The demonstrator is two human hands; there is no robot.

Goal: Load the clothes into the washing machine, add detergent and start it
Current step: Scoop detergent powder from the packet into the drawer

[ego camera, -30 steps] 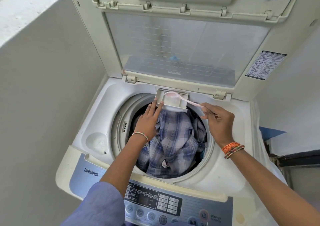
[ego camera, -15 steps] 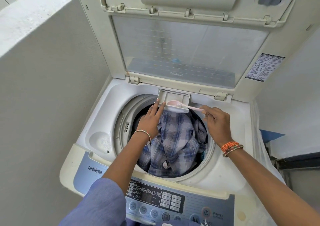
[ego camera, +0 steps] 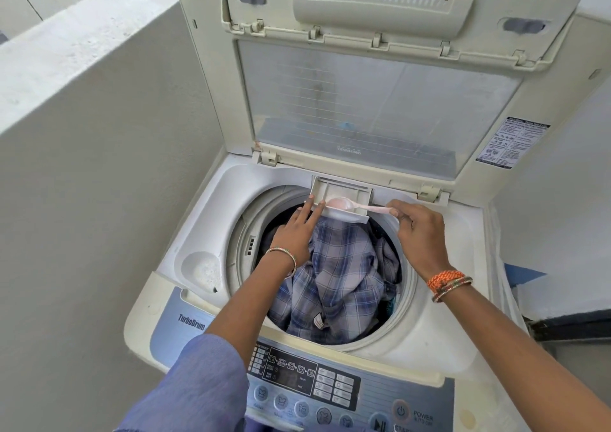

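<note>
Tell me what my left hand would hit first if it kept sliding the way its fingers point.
Your left hand would probably meet the detergent drawer first; its fingertips look almost on the drawer's front left corner.

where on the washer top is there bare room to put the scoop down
Bare patches: the white deck right of the drum, between its rim and the right edge, and the deck strip left of the drum, behind the round recess. Crowded: the drawer, where both hands and the scoop meet, and the drum full of clothes.
</note>
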